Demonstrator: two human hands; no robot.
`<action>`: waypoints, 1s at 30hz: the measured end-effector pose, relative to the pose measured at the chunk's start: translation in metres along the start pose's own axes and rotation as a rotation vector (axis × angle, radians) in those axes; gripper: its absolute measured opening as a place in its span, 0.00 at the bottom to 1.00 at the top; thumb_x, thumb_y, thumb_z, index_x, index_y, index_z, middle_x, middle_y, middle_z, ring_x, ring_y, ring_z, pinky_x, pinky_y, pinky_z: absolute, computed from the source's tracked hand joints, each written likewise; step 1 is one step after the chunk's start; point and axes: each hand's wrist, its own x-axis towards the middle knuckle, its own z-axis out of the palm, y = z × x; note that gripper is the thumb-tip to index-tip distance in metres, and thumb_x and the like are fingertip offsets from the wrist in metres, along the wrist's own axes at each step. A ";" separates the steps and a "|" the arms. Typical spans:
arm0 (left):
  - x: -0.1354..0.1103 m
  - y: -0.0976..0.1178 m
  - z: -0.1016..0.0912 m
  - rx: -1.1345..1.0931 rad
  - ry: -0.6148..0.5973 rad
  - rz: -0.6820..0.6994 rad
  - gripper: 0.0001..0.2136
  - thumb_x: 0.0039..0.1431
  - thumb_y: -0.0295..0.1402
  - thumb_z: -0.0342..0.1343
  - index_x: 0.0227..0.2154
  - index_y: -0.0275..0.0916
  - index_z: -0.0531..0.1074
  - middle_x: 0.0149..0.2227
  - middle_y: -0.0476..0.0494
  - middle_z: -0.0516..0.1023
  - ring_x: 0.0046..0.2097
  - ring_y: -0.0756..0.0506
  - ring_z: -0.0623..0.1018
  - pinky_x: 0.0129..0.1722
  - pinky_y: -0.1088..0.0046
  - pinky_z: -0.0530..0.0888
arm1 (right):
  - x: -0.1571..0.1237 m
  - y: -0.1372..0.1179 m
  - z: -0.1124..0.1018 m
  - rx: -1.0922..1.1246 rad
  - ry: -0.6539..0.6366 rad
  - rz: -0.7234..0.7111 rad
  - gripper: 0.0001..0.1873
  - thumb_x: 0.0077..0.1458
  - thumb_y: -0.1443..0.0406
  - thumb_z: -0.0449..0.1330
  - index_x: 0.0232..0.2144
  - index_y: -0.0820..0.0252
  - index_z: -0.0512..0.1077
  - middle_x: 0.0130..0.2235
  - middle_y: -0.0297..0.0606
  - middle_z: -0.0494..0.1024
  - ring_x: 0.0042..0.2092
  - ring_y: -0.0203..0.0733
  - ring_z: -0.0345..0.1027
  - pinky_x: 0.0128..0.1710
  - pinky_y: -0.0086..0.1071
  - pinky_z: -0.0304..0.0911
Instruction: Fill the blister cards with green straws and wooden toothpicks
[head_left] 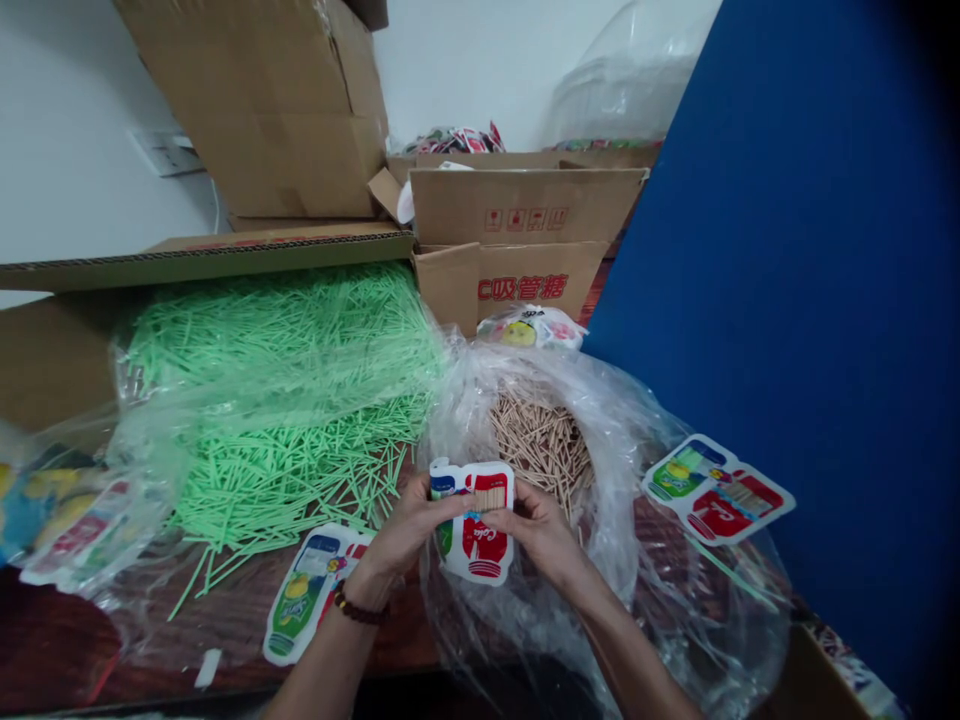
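Between both hands is a small printed packet (487,545) with a red Cola bottle and part of a green bottle on it, upside down to me. A row of short tan sticks (491,498) shows on its upper part; whether they lie inside or on top I cannot tell. My left hand (411,530) pinches the packet's left side, thumb across the front. My right hand (541,530) grips its right side, thumb near the sticks. Just behind, a clear plastic bag (619,420) holds a heap of tan sticks (536,440).
Many green straws (300,400) spill from a plastic-lined carton (60,350) at left. Similar packets lie at lower left (296,605) and right (716,490). Cardboard boxes (262,110) stand behind. A blue panel (810,250) bounds the right side.
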 end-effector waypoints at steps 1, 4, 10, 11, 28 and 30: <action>0.000 0.001 0.000 0.023 -0.003 -0.002 0.14 0.41 0.34 0.69 0.30 0.34 0.75 0.27 0.47 0.80 0.27 0.48 0.76 0.29 0.75 0.72 | 0.000 0.000 -0.001 -0.010 0.010 -0.011 0.17 0.40 0.62 0.70 0.36 0.58 0.76 0.34 0.33 0.81 0.34 0.42 0.74 0.38 0.36 0.69; 0.001 0.004 -0.001 0.088 -0.030 0.005 0.14 0.41 0.34 0.69 0.31 0.33 0.76 0.27 0.47 0.79 0.27 0.49 0.75 0.29 0.76 0.72 | 0.000 0.001 -0.001 -0.023 0.034 -0.036 0.16 0.40 0.61 0.70 0.35 0.58 0.76 0.34 0.34 0.81 0.35 0.43 0.74 0.39 0.37 0.69; 0.005 0.000 0.005 0.138 -0.054 0.050 0.11 0.45 0.36 0.67 0.28 0.33 0.76 0.25 0.48 0.78 0.26 0.50 0.74 0.28 0.76 0.71 | 0.002 0.004 -0.003 -0.037 -0.006 -0.040 0.16 0.41 0.62 0.69 0.37 0.57 0.77 0.34 0.33 0.81 0.34 0.41 0.74 0.39 0.36 0.69; 0.006 -0.002 0.006 0.147 -0.040 0.059 0.12 0.45 0.36 0.67 0.29 0.33 0.76 0.25 0.48 0.78 0.26 0.50 0.74 0.29 0.76 0.72 | 0.001 0.002 -0.005 -0.066 0.010 -0.059 0.15 0.43 0.62 0.68 0.36 0.57 0.78 0.34 0.33 0.81 0.34 0.41 0.74 0.38 0.35 0.69; -0.006 -0.028 -0.008 0.276 0.047 0.087 0.18 0.52 0.37 0.62 0.46 0.41 0.74 0.34 0.47 0.78 0.38 0.45 0.77 0.39 0.73 0.72 | -0.068 -0.027 -0.213 -0.365 1.176 -0.398 0.23 0.38 0.57 0.68 0.38 0.64 0.77 0.34 0.40 0.81 0.32 0.45 0.72 0.35 0.38 0.67; -0.009 -0.033 -0.013 0.315 0.063 0.083 0.19 0.53 0.38 0.62 0.48 0.41 0.73 0.35 0.47 0.78 0.39 0.45 0.77 0.39 0.73 0.72 | -0.066 -0.016 -0.234 -0.475 1.193 -0.280 0.26 0.38 0.54 0.67 0.37 0.65 0.77 0.34 0.42 0.81 0.32 0.47 0.72 0.34 0.39 0.66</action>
